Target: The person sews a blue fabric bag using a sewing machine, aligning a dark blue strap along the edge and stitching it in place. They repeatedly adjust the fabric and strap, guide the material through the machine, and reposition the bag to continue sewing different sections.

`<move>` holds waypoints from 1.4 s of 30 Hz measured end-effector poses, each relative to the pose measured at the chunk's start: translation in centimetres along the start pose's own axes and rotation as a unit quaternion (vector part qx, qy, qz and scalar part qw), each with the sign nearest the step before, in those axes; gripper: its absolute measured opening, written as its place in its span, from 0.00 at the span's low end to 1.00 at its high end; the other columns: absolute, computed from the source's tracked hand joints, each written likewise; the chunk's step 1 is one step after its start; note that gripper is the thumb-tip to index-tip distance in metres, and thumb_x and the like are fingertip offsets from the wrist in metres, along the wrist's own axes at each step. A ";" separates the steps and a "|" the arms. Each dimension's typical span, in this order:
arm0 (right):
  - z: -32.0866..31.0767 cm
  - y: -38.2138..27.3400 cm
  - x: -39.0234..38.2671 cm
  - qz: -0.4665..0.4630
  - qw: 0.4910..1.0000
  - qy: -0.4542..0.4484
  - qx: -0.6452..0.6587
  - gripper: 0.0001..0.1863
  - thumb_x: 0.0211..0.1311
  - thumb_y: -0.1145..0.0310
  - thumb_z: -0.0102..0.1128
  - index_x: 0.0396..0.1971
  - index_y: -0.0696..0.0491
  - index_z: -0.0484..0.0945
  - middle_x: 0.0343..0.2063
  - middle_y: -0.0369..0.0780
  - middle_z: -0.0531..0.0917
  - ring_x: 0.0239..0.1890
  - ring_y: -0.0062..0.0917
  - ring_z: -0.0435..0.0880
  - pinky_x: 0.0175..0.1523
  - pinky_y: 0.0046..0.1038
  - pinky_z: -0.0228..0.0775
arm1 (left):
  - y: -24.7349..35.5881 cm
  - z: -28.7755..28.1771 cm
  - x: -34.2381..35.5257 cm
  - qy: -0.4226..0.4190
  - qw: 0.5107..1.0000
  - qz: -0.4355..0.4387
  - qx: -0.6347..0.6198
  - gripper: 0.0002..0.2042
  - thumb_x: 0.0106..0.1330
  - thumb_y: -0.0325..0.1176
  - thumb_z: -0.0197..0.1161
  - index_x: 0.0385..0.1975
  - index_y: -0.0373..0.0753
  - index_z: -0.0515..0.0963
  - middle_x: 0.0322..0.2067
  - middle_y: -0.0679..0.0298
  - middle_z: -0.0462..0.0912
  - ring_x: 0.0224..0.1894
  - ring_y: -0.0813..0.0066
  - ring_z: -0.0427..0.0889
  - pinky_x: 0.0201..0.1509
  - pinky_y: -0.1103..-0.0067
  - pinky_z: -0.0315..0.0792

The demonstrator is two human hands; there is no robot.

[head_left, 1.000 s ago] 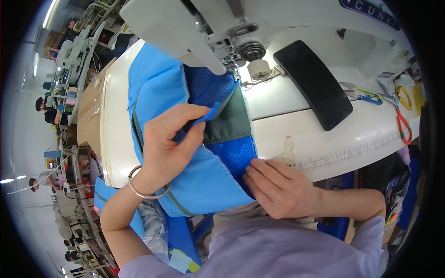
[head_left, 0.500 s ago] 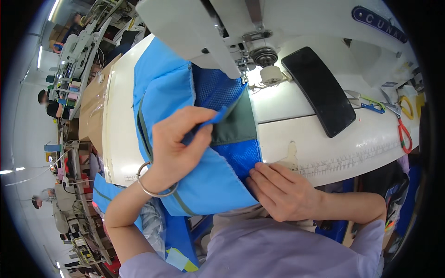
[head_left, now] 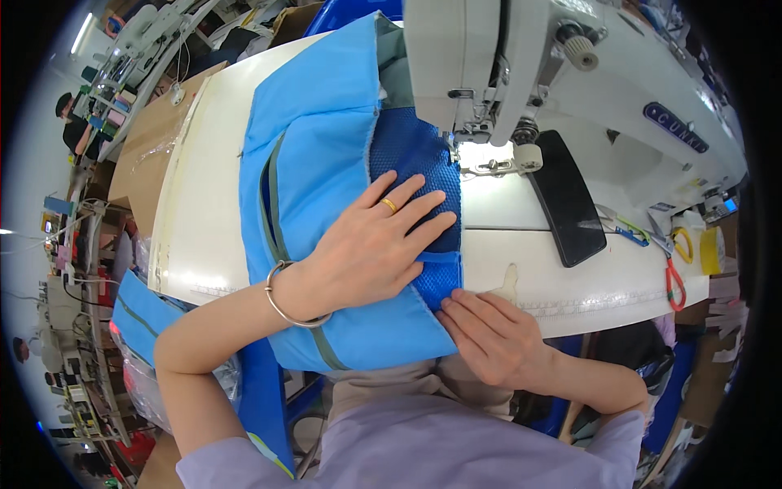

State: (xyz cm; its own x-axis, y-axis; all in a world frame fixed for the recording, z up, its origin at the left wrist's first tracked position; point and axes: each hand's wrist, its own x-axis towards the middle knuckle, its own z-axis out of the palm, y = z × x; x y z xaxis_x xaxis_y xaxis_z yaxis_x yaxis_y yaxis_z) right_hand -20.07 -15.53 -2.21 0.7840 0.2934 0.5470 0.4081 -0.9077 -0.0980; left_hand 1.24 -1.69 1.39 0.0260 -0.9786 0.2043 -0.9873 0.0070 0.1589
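A light-blue sewn fabric piece [head_left: 318, 204], perhaps part of a bag, lies on the sewing table. It has a slit edged in grey-green and a darker blue mesh panel [head_left: 403, 147] along its right side. My left hand [head_left: 371, 244] rests on the fabric and mesh, fingers spread and holding nothing. At the near right corner my right hand [head_left: 497, 338] grips the fabric's edge, fingers together and the thumb hidden beneath. The mesh's far right edge lies at the needle area of the sewing machine [head_left: 481, 122], where a lamp shines brightly.
A black phone [head_left: 570, 204] lies right of the needle area. Beyond it are red-handled scissors [head_left: 674, 281], small snips [head_left: 627, 228] and a yellow roll [head_left: 712, 248]. Cardboard [head_left: 151, 155] borders the table's left. Another blue piece [head_left: 147, 314] hangs lower left. People and machines stand far left.
My left hand has let go of the lifted blue flap and now lies flat on the fabric. The grey-green strip there is covered. My right hand keeps its hold at the corner. The view has shifted.
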 end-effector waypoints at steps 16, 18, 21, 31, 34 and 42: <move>-0.1 0.0 -0.2 -0.001 1.000 -0.023 0.004 0.17 0.57 0.74 0.62 0.47 0.64 0.84 0.49 0.48 0.85 0.55 0.37 0.84 0.58 0.36 0.78 | 0.3 1.0 -0.4 0.020 0.997 0.011 0.067 0.32 0.57 0.35 0.73 0.64 0.41 0.75 0.65 0.54 0.75 0.68 0.51 0.72 0.76 0.53 0.61; -0.1 0.0 -0.2 -0.002 1.000 -0.024 0.007 0.18 0.57 0.74 0.62 0.47 0.65 0.84 0.49 0.49 0.85 0.55 0.37 0.84 0.58 0.36 0.78 | 0.3 1.1 -0.5 0.022 0.997 0.013 0.068 0.32 0.57 0.35 0.73 0.64 0.40 0.75 0.65 0.54 0.75 0.68 0.51 0.72 0.76 0.52 0.61; -0.2 0.0 -0.2 0.005 1.000 -0.026 0.010 0.17 0.57 0.74 0.62 0.47 0.64 0.84 0.49 0.48 0.85 0.55 0.38 0.84 0.58 0.37 0.78 | 0.3 1.2 -0.4 0.024 0.998 0.014 0.063 0.32 0.56 0.34 0.73 0.64 0.40 0.76 0.65 0.53 0.76 0.68 0.50 0.72 0.76 0.52 0.61; -0.1 -0.5 -0.4 0.000 1.000 -0.016 0.018 0.15 0.58 0.73 0.66 0.44 0.63 0.85 0.47 0.48 0.86 0.53 0.37 0.85 0.56 0.36 0.79 | 1.3 1.4 -1.2 0.034 0.996 0.006 0.083 0.29 0.59 0.36 0.71 0.63 0.39 0.77 0.64 0.51 0.76 0.66 0.48 0.74 0.74 0.52 0.62; -0.3 -0.2 -0.2 0.005 1.000 -0.016 0.026 0.14 0.59 0.73 0.67 0.44 0.63 0.85 0.47 0.48 0.86 0.54 0.36 0.85 0.56 0.36 0.79 | 1.3 1.6 -1.0 0.036 0.996 0.007 0.081 0.29 0.59 0.36 0.71 0.63 0.39 0.76 0.64 0.50 0.75 0.66 0.48 0.74 0.74 0.52 0.62; -1.6 -2.1 -0.6 -0.024 0.997 -0.062 0.039 0.16 0.60 0.71 0.64 0.45 0.64 0.84 0.48 0.49 0.86 0.53 0.38 0.85 0.57 0.36 0.78 | 3.1 1.7 -2.8 0.007 0.995 0.008 0.100 0.30 0.58 0.38 0.71 0.63 0.39 0.77 0.65 0.49 0.74 0.65 0.46 0.74 0.74 0.50 0.62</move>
State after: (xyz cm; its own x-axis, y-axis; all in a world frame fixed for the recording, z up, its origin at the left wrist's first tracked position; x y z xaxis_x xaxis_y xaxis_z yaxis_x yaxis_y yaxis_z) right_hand -22.20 -14.28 -0.98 0.8128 0.3749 0.4458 0.4774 -0.8673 -0.1411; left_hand -2.12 0.72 -0.29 0.0106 -0.9758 0.2186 -0.9990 -0.0196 -0.0393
